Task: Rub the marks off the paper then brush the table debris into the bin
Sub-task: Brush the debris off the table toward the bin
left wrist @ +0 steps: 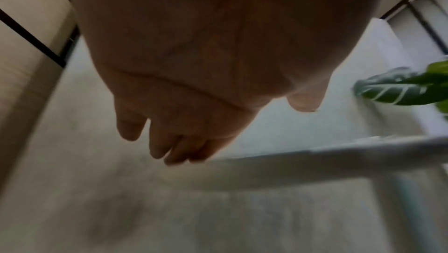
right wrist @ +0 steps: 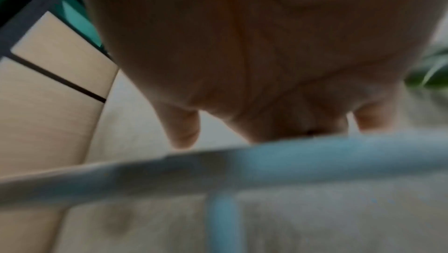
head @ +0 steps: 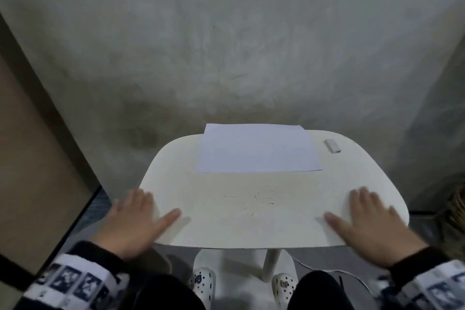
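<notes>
A white sheet of paper lies at the far side of the small white table, its far edge hanging slightly past the table. A white eraser lies to its right near the far right corner. Dark eraser crumbs are scattered on the table in front of the paper. My left hand is flat and open over the table's near left edge, holding nothing. My right hand lies flat and open on the near right part, also holding nothing. Both wrist views are blurred and show palm and palm with straight fingers.
A grey concrete wall stands behind the table. A tan panel stands to the left. A woven basket sits on the floor at the right edge. Green plant leaves show to the right. My legs and white clogs are under the table beside its leg.
</notes>
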{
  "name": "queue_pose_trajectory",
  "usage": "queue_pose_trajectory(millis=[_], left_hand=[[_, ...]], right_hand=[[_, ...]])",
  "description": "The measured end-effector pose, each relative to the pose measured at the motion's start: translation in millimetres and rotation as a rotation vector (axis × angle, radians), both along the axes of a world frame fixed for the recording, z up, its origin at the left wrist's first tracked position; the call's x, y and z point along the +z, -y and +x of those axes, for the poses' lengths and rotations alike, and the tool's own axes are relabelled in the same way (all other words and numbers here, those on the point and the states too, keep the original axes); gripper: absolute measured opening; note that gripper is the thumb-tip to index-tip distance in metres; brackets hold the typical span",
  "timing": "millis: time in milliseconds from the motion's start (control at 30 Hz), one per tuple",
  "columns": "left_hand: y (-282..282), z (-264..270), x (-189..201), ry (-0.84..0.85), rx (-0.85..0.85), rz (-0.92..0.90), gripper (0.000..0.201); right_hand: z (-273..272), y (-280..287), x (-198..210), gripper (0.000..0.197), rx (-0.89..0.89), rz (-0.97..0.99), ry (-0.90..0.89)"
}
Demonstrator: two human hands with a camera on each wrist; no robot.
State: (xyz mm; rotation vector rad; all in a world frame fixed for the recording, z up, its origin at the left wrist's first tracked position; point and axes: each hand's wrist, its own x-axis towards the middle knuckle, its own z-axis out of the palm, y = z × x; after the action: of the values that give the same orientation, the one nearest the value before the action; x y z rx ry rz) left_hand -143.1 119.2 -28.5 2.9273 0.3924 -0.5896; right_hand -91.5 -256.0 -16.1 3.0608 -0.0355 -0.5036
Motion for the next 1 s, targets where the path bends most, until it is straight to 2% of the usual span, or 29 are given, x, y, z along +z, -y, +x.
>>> queue_pose_trajectory(millis=[100, 133, 200, 267, 300, 333, 400, 433, 467, 533, 600, 667, 733, 767, 800, 833, 900, 933, 1000], left_hand=[[58, 7, -18, -0.005, -0.198, -0.136, 0.146], [78, 8, -19, 0.002, -0.292, -0.194, 0.144], [97, 12, -9, -0.002, -0.42, -0.302, 0.133], [81, 18, 4, 0.057, -0.389, -0.312, 0.135], [65, 20, 10, 0.088, -0.324, -0.273, 0.138], [48, 22, 12, 0.098, -0.245, -0.211, 0.137], [23, 22, 11, 0.02, -0.092, -0.059, 0.127], [22, 19, 8, -0.047, -0.028, -0.013, 0.123], [29, 18, 3, -0.09, 0.005, 0.003, 0.12], [57, 19, -8, -0.104, -0.054, -0.034, 0.116], [86, 21, -10, -0.095, -0.22, -0.142, 0.111], [95, 23, 2, -0.084, -0.373, -0.339, 0.103], [81, 30, 13, -0.044, -0.441, -0.402, 0.107], [68, 36, 15, -0.021, -0.443, -0.341, 0.117], [55, 43, 17, -0.029, -0.419, -0.254, 0.124], [44, 50, 18, -0.056, -0.379, -0.158, 0.121], [36, 60, 18, -0.133, -0.321, -0.011, 0.105], [41, 62, 18, -0.17, -0.318, 0.018, 0.102], [61, 59, 18, -0.233, -0.388, 0.02, 0.104]], right_hand=[[-21, -68, -15, 0.107, 0.246, 0.121, -0.026], [-24, -83, -16, 0.107, 0.343, 0.165, -0.059], [-18, -90, -4, 0.081, 0.388, 0.351, -0.139], [-2, -69, 14, 0.061, 0.286, 0.516, -0.13], [9, -52, 19, 0.06, 0.22, 0.493, -0.089], [18, -35, 23, 0.059, 0.158, 0.383, -0.04], [31, -15, 21, 0.061, 0.063, 0.028, 0.012], [32, -17, 15, 0.067, 0.025, -0.049, 0.013], [31, -28, 8, 0.076, 0.016, -0.061, 0.015], [18, -64, -8, 0.086, 0.126, -0.032, -0.011], [4, -98, -12, 0.078, 0.337, 0.046, -0.066], [1, -110, 3, 0.06, 0.478, 0.268, -0.164], [14, -99, 28, 0.046, 0.434, 0.523, -0.263], [25, -88, 37, 0.045, 0.398, 0.537, -0.251], [33, -78, 45, 0.044, 0.366, 0.452, -0.216], [42, -69, 48, 0.043, 0.352, 0.298, -0.162], [48, -64, 43, 0.052, 0.327, -0.025, -0.136], [45, -67, 35, 0.064, 0.342, -0.116, -0.171], [34, -81, 22, 0.078, 0.517, -0.163, -0.282]])
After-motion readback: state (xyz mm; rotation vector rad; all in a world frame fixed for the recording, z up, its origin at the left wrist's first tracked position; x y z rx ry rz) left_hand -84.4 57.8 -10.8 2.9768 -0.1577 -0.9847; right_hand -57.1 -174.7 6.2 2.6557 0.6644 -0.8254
